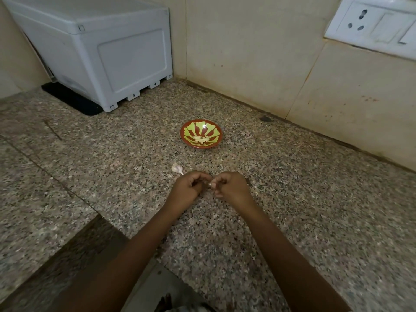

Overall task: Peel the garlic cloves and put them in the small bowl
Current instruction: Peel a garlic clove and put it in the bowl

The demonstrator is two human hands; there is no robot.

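1. Counter (292, 221): speckled stone, hard and flat. A dropped clove would likely roll or skid on it, not stick.
2. Grey box (94, 52): back left corner, well apart from the work.
3. Small bowl (216, 129): red with yellow-green stripes, sits on the counter beyond the hands, near the wall. It looks shallow and light, and a knock could probably slide it. A few peeled cloves (201, 140) already lie at its bottom.
4. Left hand (190, 188) and right hand (231, 188): held close together just above the counter, in front of the bowl. Both have their fingers curled in, fingertips meeting.
5. Garlic head (177, 168): a partial head in papery skin, on the counter just beyond the left hand. Light and dry; the skin would crumble, the cloves inside are firm.
6. Clove (210, 184): a small pale bit shows between the two sets of fingertips. The grip on each side is a tight pinch on it. The view is too small to tell whether the left has the clove itself or only its skin.
7. Handling judgement: the clove is tiny, firm and slippery once bare. Best pinched across its fat middle, with the skin lifted from the root end.
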